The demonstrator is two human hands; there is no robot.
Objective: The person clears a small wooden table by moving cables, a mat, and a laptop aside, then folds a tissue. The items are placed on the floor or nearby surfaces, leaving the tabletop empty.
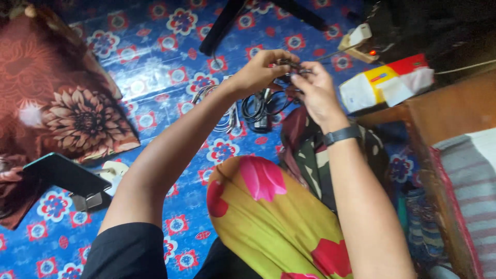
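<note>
Two bare hands meet at about 12 o'clock in the head view, above a blue flower-patterned floor mat. The left hand closes its fingers over a small dark object; the right hand, a dark band on its wrist, pinches the same object from the other side. The object is largely hidden by the fingers and too blurred to identify; thin dark strands seem to trail from it.

Just below the hands, toward 6 o'clock, a tangle of black and grey cables lies on the mat, with what may be a small adapter among them. At 2 o'clock from the hands, a cream power strip with a red light glowing sits near a white, yellow and red carton, which rests on the edge of a brown wooden surface.

Nearer the camera, a yellow cloth with pink and red flowers covers the person's lap, a camouflage-print fabric showing behind it. At 9 o'clock, a brown floral cushion is cut off by the frame's left edge. Below it, a dark tablet or phone on a stand tilts, its screen turned away. Striped fabric is cropped at 4 o'clock.
</note>
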